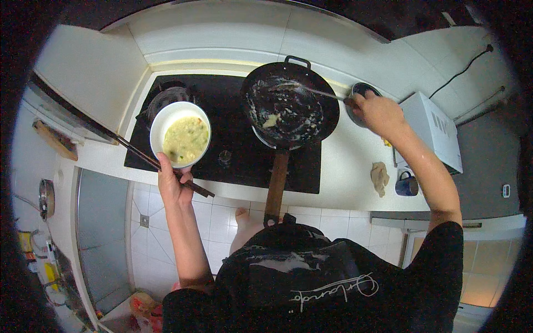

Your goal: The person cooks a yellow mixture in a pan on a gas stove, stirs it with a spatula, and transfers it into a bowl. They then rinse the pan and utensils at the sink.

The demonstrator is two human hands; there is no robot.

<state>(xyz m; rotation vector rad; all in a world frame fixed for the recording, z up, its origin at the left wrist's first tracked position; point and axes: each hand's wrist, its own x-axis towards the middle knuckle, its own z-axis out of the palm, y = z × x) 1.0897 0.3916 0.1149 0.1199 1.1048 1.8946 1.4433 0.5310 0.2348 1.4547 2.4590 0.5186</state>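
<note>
My left hand [175, 179] holds a white bowl [155, 135] with a pale yellow-green, soupy food [186, 139] in it, and a pair of dark chopsticks [137, 153] as well. The bowl is over the left part of the cooktop. My right hand [374, 112] grips the handle of a metal utensil [322, 92], whose head lies in a dark wok [254, 112]; what kind of head it has is unclear. Bits of pale food [271, 120] cling to the wok. Its wooden handle [277, 183] points toward me. Under my right hand is a dark round dish [363, 88], partly hidden.
The wok stands on the right of a black cooktop [233, 166], with another burner [166, 100] at the left. On the right counter are a crumpled cloth [379, 179], a dark blue mug [406, 185] and a white box-shaped appliance [437, 133]. A wall runs behind.
</note>
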